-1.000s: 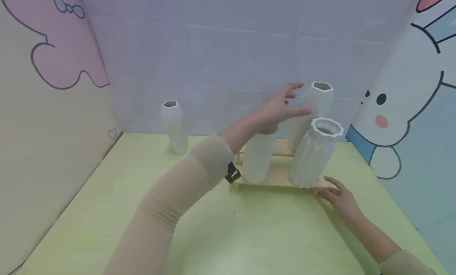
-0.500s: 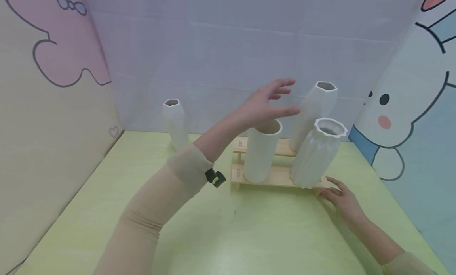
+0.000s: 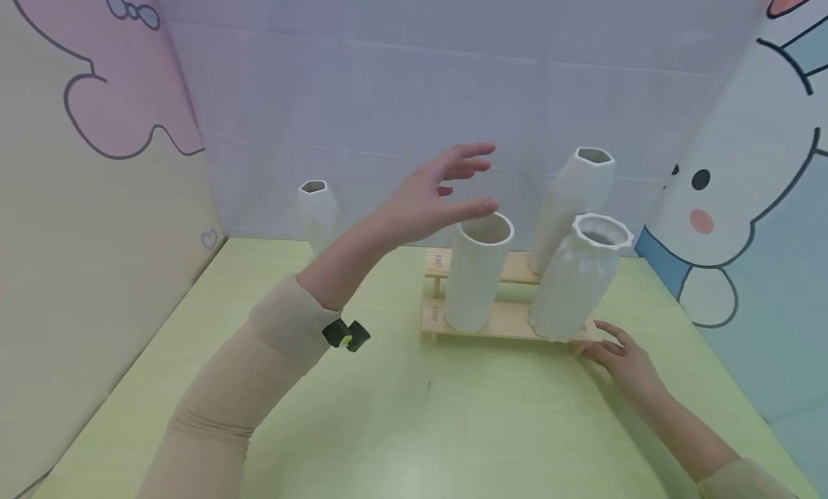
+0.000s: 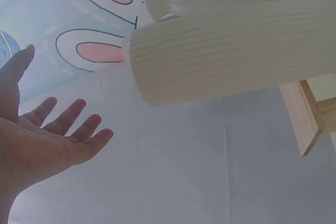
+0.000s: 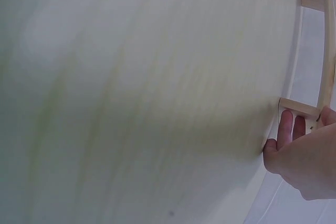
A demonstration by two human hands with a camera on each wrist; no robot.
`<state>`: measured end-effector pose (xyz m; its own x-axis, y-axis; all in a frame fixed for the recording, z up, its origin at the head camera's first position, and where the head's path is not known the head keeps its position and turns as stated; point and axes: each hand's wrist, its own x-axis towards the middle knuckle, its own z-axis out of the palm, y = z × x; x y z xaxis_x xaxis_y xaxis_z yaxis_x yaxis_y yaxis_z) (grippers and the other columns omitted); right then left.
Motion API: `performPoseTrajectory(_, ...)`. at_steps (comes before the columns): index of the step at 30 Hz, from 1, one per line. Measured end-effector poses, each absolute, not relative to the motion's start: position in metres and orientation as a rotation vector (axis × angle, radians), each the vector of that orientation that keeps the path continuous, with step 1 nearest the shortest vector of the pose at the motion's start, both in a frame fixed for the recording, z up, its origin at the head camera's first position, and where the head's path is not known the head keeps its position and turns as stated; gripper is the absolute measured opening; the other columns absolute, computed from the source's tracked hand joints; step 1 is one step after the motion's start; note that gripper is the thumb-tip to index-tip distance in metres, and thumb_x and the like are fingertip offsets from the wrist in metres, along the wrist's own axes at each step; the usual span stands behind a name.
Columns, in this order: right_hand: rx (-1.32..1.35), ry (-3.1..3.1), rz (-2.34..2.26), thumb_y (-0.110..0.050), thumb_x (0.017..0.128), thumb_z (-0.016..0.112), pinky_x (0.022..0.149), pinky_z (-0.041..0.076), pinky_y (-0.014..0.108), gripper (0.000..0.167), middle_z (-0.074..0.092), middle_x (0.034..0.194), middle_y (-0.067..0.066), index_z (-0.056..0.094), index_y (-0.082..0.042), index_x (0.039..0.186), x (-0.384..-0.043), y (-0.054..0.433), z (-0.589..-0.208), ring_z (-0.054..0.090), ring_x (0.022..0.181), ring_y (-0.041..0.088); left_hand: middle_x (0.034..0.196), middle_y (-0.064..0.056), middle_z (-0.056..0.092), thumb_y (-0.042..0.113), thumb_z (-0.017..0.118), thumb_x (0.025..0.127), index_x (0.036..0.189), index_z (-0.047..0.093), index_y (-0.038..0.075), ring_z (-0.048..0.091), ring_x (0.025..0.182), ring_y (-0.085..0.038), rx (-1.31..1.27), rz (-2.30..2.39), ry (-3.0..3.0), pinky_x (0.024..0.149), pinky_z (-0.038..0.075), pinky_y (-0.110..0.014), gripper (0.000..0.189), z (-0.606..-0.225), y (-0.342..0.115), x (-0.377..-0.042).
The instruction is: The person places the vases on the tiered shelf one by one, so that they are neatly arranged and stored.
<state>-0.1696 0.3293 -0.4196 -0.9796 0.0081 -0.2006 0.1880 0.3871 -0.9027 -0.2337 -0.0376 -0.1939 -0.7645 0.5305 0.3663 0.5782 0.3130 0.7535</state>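
Observation:
My left hand (image 3: 420, 204) is in the air with its fingers spread, holding nothing. In the head view its thumb passes just above the rim of a white ribbed cylindrical vase (image 3: 475, 287); the left wrist view shows the palm (image 4: 42, 148) apart from that vase (image 4: 220, 53). The vase stands on the front step of a two-step wooden rack (image 3: 433, 318). Beside it leans a fluted vase with a scalloped rim (image 3: 572, 287). A tall faceted vase (image 3: 569, 204) occupies the back step. My right hand (image 3: 627, 369) grips the rack's front right corner, fingers around its leg (image 5: 299, 107).
Another white faceted vase (image 3: 318, 215) stands on the table's back left, partly behind my left arm. The pale green table (image 3: 414, 434) meets a plain cloth wall (image 3: 388, 89) at the back. Cartoon-printed walls (image 3: 731, 197) rise at both sides.
My left hand has moved left, away from the tall faceted vase and past the ribbed vase, staying spread. The right hand keeps its hold on the rack. The vases remain in place.

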Motion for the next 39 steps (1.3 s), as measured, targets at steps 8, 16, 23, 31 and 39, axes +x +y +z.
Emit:
performPoseTrajectory(8,0.199,2.458,-1.656,-0.038,0.093,0.058,0.077,0.040,0.010,0.078,0.065,0.107,-0.012,0.016,-0.004,0.149,-0.168,0.331,-0.421,0.059,0.091,-0.007,0.135,0.012,0.051,0.035,0.070,0.085,0.137,0.044,0.029,0.043,0.126,-0.002,-1.093,-1.442,-2.469,0.104,0.036,-0.026,0.059,-0.193,-0.064,-0.226)
performPoseTrajectory(16,0.197,2.457,-1.662,-0.038,0.093,0.058,0.090,0.041,0.021,0.078,0.066,0.109,-0.010,0.016,-0.004,0.149,-0.169,0.330,-0.422,0.058,0.091,-0.008,0.138,0.013,0.048,0.030,0.071,0.085,0.139,0.042,0.027,0.041,0.129,-0.006,-1.054,-1.375,-2.474,0.107,0.035,-0.026,0.062,-0.193,-0.096,-0.221)
performPoseTrajectory(23,0.201,2.494,-1.607,-0.039,0.093,0.057,0.086,0.040,0.020,0.078,0.064,0.117,-0.001,0.016,-0.005,0.149,-0.170,0.330,-0.422,0.057,0.093,-0.008,0.138,0.010,0.049,0.026,0.071,0.085,0.139,0.042,0.024,0.042,0.128,-0.003,-1.015,-1.336,-2.448,0.108,0.034,-0.029,0.061,-0.198,-0.126,-0.226)
performPoseTrajectory(31,0.196,2.505,-1.599,-0.039,0.093,0.057,0.085,0.041,0.019,0.078,0.064,0.120,0.004,0.017,-0.004,0.149,-0.172,0.330,-0.422,0.059,0.092,-0.007,0.139,0.003,0.049,0.019,0.070,0.086,0.139,0.043,0.023,0.042,0.130,-0.010,-0.900,-1.363,-2.434,0.109,0.034,-0.033,0.059,-0.204,-0.159,-0.233)
performPoseTrajectory(39,0.215,2.485,-1.596,-0.041,0.093,0.056,0.099,0.038,0.041,0.079,0.057,0.130,0.016,0.014,-0.006,0.150,-0.172,0.329,-0.422,0.057,0.092,-0.009,0.141,-0.003,0.047,0.013,0.068,0.087,0.140,0.041,0.019,0.042,0.131,-0.015,-0.785,-1.404,-2.440,0.108,0.034,-0.038,0.059,-0.219,-0.187,-0.240)
